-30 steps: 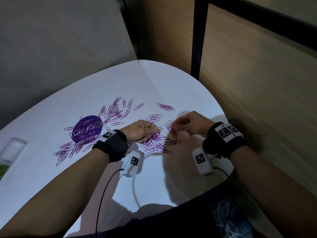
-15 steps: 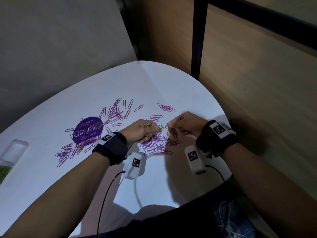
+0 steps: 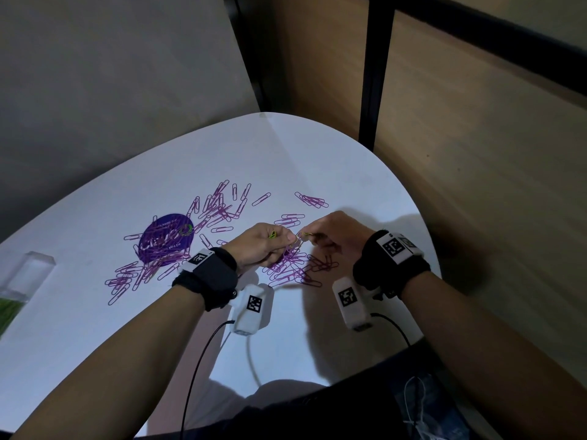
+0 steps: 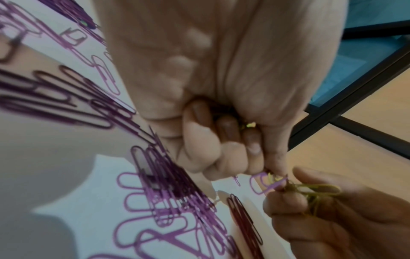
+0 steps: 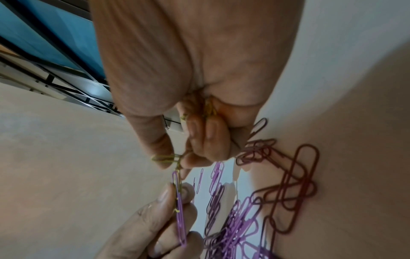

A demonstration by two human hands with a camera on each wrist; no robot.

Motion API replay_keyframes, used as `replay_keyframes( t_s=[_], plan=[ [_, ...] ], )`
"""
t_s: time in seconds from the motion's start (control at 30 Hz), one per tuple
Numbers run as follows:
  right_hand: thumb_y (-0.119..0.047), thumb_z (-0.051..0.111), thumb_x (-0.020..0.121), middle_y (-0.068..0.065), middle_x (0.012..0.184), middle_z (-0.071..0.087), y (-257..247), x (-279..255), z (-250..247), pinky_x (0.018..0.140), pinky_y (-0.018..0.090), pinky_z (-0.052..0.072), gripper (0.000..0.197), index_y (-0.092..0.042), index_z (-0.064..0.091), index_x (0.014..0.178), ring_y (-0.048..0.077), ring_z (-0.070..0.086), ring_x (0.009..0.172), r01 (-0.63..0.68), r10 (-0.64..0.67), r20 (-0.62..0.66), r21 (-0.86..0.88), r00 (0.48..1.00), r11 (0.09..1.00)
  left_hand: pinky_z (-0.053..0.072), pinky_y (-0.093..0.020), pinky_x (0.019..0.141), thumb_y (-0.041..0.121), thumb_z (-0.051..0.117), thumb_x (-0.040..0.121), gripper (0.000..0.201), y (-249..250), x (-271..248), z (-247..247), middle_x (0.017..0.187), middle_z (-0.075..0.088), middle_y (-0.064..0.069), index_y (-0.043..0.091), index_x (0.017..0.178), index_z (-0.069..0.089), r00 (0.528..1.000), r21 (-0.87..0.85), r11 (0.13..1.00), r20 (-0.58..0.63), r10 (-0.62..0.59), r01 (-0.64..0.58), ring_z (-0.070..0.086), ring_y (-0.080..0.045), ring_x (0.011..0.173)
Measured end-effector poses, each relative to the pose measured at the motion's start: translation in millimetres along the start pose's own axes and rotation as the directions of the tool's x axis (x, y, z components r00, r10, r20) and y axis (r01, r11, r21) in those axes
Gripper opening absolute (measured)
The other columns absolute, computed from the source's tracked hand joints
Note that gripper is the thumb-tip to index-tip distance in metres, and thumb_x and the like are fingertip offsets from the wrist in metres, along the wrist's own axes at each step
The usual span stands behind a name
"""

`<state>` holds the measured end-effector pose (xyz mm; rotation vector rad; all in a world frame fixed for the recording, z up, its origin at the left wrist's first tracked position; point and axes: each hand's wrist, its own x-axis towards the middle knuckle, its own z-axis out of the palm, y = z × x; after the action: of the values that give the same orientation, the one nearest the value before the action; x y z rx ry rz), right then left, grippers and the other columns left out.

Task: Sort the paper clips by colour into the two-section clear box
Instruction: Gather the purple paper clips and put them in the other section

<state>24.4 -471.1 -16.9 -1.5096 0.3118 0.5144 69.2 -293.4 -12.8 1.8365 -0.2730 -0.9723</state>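
Note:
Many purple paper clips (image 3: 287, 265) lie scattered on the white table (image 3: 286, 160). My left hand (image 3: 287, 241) and right hand (image 3: 309, 238) meet just above the pile. The right hand (image 5: 177, 159) pinches a green clip (image 5: 165, 158) between thumb and forefinger. That clip is hooked to a purple clip (image 5: 180, 215), which the left hand (image 4: 272, 172) pinches. Both fists also show bits of green clip inside, at the left palm (image 4: 248, 125) and the right palm (image 5: 208, 108). The clear box (image 3: 22, 274) stands at the far left, with green clips (image 3: 8, 312) in its near section.
A round purple sticker (image 3: 166, 239) lies on the table under some clips. A small dark purple heap (image 3: 322, 265) sits below the right hand. Wrist camera cables (image 3: 203, 354) run over the table's near edge. A wooden wall and a black post (image 3: 376, 74) stand behind.
The right hand lifted a green clip from the pile and moved left to the left hand. The left thumb and forefinger now pinch the purple clip hooked to it.

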Motion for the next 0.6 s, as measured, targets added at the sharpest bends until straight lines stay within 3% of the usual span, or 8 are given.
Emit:
replay_keyframes(
  t_s=[0.13,0.23,0.33,0.43,0.53,0.6],
  plan=[
    [-0.004,0.058,0.086,0.004,0.053,0.03,4.3,2.4,-1.7,0.049,0.025,0.018,0.039,-0.011,0.047,0.05,0.015,0.022,0.051,0.088,-0.089,-0.009,-0.076,0.996,0.993,0.013,-0.028,0.048,0.018,0.05,0.096,0.02,-0.7,1.9,-0.5,0.041,0.035,0.006,0.009,0.078,0.054,1.0,-0.009,1.0,0.014,0.001,-0.001,0.027,-0.007,0.035],
    [-0.005,0.058,0.088,-0.002,0.045,0.031,4.9,3.6,-1.6,0.048,0.025,0.019,0.056,-0.018,0.051,0.035,0.014,0.023,0.048,0.121,-0.122,-0.002,-0.079,0.993,0.989,0.01,-0.03,0.049,0.019,0.05,0.095,0.022,-0.7,2.0,-0.7,0.043,0.032,0.007,0.009,0.076,0.052,1.0,-0.05,0.999,0.027,0.01,-0.009,0.024,-0.007,0.035],
    [-0.006,0.058,0.09,-0.004,0.044,0.031,6.0,5.2,-1.6,0.047,0.023,0.019,0.047,-0.019,0.053,0.045,0.012,0.024,0.044,0.123,-0.123,-0.03,0.016,0.992,0.992,0.012,-0.019,0.039,0.015,0.046,0.097,0.026,1.3,0.1,-1.5,0.042,0.029,0.007,0.01,0.072,0.049,0.999,-0.092,0.996,0.046,0.01,-0.005,0.022,-0.006,0.034],
    [-0.007,0.057,0.092,-0.002,0.048,0.03,2.8,5.1,-5.0,0.041,0.019,0.022,0.041,-0.013,0.044,0.053,0.009,0.025,0.041,0.106,-0.104,-0.075,0.027,0.992,0.994,0.013,-0.021,0.04,0.016,0.048,0.096,0.022,0.1,-0.4,-3.0,0.044,0.031,0.007,0.008,0.076,0.051,0.999,-0.075,0.997,0.048,-0.004,0.008,0.025,-0.006,0.035],
    [-0.004,0.05,0.095,0.003,0.058,0.033,-1.7,4.8,-15.2,0.037,0.016,0.021,0.034,-0.011,0.044,0.062,0.006,0.026,0.037,0.067,-0.053,-0.109,0.131,0.993,0.989,0.02,-0.02,0.04,0.022,0.055,0.094,0.021,-3.8,2.7,-8.2,0.048,0.041,0.005,0.002,0.088,0.057,0.999,0.097,0.994,-0.015,-0.042,0.043,0.031,-0.01,0.04],
    [-0.003,0.046,0.096,0.006,0.062,0.038,-4.1,3.4,-23.9,0.035,0.014,0.021,0.028,-0.008,0.047,0.069,0.004,0.027,0.036,0.029,-0.005,-0.115,0.212,0.993,0.977,0.026,-0.022,0.044,0.024,0.061,0.091,0.021,-7.2,5.5,-13.5,0.053,0.046,-0.001,0.004,0.085,0.06,0.998,0.207,0.977,-0.035,-0.043,0.049,0.033,-0.015,0.045]
  ],
)
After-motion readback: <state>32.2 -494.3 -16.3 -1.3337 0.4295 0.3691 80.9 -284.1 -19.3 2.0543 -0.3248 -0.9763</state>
